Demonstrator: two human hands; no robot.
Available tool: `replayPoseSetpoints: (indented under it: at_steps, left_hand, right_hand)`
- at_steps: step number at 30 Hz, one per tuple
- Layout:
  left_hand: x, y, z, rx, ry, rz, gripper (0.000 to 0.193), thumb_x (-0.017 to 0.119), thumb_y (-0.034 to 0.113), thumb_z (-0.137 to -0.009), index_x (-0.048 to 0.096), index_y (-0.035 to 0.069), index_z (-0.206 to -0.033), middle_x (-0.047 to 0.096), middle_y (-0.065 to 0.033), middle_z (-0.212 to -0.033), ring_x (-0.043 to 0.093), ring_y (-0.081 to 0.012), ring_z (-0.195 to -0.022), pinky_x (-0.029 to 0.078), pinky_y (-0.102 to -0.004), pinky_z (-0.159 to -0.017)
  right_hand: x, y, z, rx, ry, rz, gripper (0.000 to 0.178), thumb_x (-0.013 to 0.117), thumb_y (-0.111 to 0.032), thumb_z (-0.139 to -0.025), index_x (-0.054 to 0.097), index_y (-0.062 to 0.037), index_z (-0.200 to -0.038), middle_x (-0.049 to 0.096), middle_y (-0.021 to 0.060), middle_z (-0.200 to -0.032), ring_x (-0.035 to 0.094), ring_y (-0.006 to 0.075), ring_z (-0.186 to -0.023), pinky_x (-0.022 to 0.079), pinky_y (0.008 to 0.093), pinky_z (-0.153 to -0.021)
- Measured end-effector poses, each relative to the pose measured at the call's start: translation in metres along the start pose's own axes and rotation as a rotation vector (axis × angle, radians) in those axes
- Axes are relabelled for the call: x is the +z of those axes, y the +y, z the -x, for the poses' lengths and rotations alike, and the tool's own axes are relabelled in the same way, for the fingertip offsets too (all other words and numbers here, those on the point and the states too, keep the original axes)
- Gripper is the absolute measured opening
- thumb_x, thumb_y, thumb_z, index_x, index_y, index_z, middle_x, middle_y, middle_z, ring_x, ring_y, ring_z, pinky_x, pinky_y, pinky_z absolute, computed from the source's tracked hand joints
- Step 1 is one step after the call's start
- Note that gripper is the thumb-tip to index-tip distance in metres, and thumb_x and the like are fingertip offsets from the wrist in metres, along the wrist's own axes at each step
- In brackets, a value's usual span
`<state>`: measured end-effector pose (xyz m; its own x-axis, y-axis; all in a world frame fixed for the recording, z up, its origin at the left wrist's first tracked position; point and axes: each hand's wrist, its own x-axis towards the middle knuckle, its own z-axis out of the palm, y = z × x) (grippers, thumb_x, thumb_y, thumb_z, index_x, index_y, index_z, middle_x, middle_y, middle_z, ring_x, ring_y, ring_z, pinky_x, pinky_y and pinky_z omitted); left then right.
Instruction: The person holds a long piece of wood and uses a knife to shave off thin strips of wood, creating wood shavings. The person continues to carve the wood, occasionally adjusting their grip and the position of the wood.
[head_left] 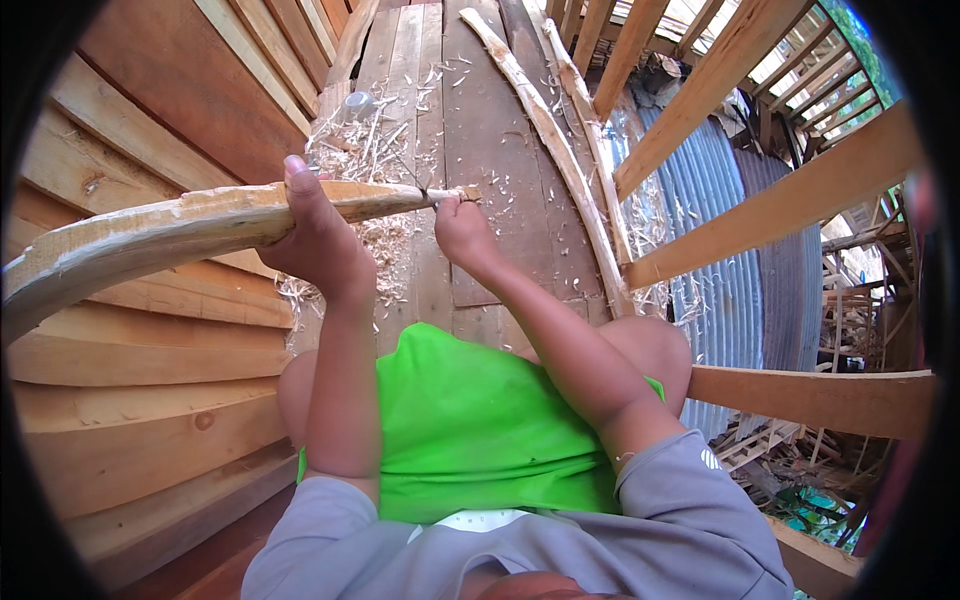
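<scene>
My left hand [318, 235] is closed around a long, curved wooden pole [160, 225], its thumb on top. The pole is pale and partly stripped, wide at the far left and tapering toward the middle of the view. At its thin end my right hand [463, 228] is closed in a fist around a small knife-like tool [428, 198]. A dark, thin part of the tool lies against the pole's tip. My fingers hide most of its handle, so its exact shape does not show.
Pale wood shavings [375, 235] litter the plank floor [480, 120], with a clear cup [358, 105] among them. A board wall [150, 340] rises at left. Two stripped poles [555, 135] lie at right beside a slatted railing [760, 240]; corrugated metal sheets [715, 270] lie beyond.
</scene>
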<state>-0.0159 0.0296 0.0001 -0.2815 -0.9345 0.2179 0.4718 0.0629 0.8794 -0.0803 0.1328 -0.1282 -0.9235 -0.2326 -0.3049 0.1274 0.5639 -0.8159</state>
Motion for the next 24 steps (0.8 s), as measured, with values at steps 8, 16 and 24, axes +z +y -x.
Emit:
replayPoseSetpoints:
  at_steps: [8, 16, 24]
  left_hand:
    - [0.003, -0.001, 0.005, 0.020, 0.008, -0.041, 0.057, 0.077, 0.037, -0.080, 0.054, -0.009, -0.106, 0.058, -0.0127, -0.090, 0.060, -0.0201, -0.084, 0.052, -0.0340, -0.077]
    - [-0.008, -0.004, -0.002, 0.057, 0.024, -0.023, 0.055, 0.077, 0.035, -0.081, 0.052, -0.009, -0.104, 0.059, -0.0117, -0.089, 0.060, -0.0187, -0.083, 0.051, -0.0328, -0.075]
    - [0.003, -0.002, 0.003, 0.033, -0.026, -0.045, 0.060, 0.076, 0.038, -0.080, 0.049, -0.008, -0.109, 0.056, -0.0126, -0.093, 0.058, -0.0202, -0.086, 0.050, -0.0337, -0.077]
  right_hand:
    - [-0.004, 0.027, -0.020, 0.067, 0.037, 0.026, 0.061, 0.028, -0.035, -0.100, 0.066, 0.0119, -0.096, 0.064, 0.0352, -0.101, 0.062, 0.0484, -0.102, 0.047, 0.0526, -0.093]
    - [-0.010, -0.030, 0.015, -0.055, -0.104, 0.038, 0.061, 0.026, -0.034, -0.100, 0.065, 0.0121, -0.095, 0.064, 0.0368, -0.100, 0.062, 0.0493, -0.101, 0.046, 0.0527, -0.094]
    - [0.007, 0.064, -0.043, 0.131, 0.079, -0.043, 0.061, 0.029, -0.035, -0.099, 0.061, 0.0150, -0.086, 0.065, 0.0363, -0.092, 0.062, 0.0519, -0.094, 0.046, 0.0531, -0.089]
